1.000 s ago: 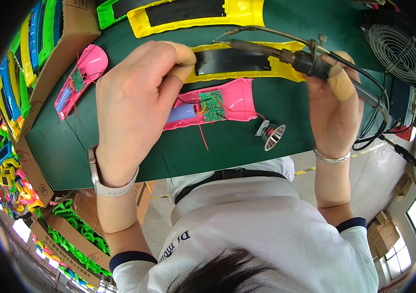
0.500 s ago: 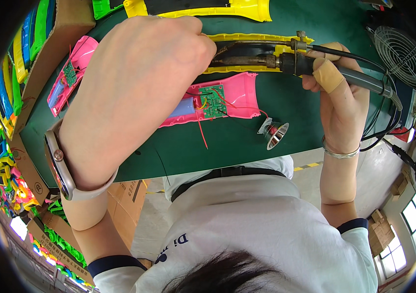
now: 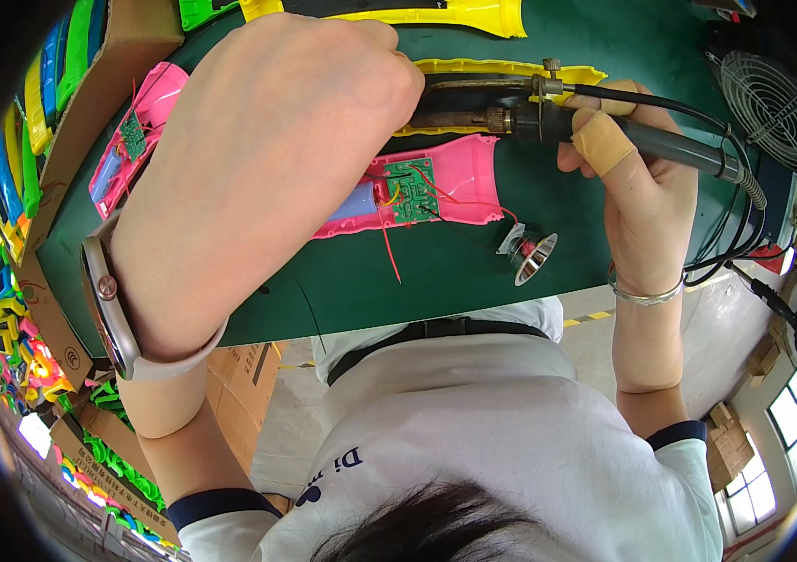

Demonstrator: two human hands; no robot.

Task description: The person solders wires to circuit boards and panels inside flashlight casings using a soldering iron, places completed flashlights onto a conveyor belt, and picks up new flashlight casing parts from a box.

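Note:
In my right hand (image 3: 647, 201) is a soldering iron (image 3: 623, 134) with a solder feed tube clamped along it. The thumb has a tan bandage, and the tip points left. My left hand (image 3: 314, 103) is curled closed over a yellow plastic shell (image 3: 464, 67), its back toward me. The fingertips and whatever they pinch are hidden, as is the iron's tip end. Nearer me lies a pink shell (image 3: 469, 178) with a green circuit board (image 3: 410, 192) and a blue cylindrical battery (image 3: 354, 204). Wires run from it to a silver reflector lamp (image 3: 535, 258).
Another pink shell (image 3: 162, 91) with a board lies left, beside a cardboard box (image 3: 127, 70) of colourful parts. A second yellow shell (image 3: 501, 17) sits at the far edge. At right are a round wire fan guard (image 3: 768, 103) and black cables (image 3: 745, 234) on the green table (image 3: 370, 300).
My right hand and the soldering iron have shifted a little to the left. My left hand has moved slightly away from me and right, still closed.

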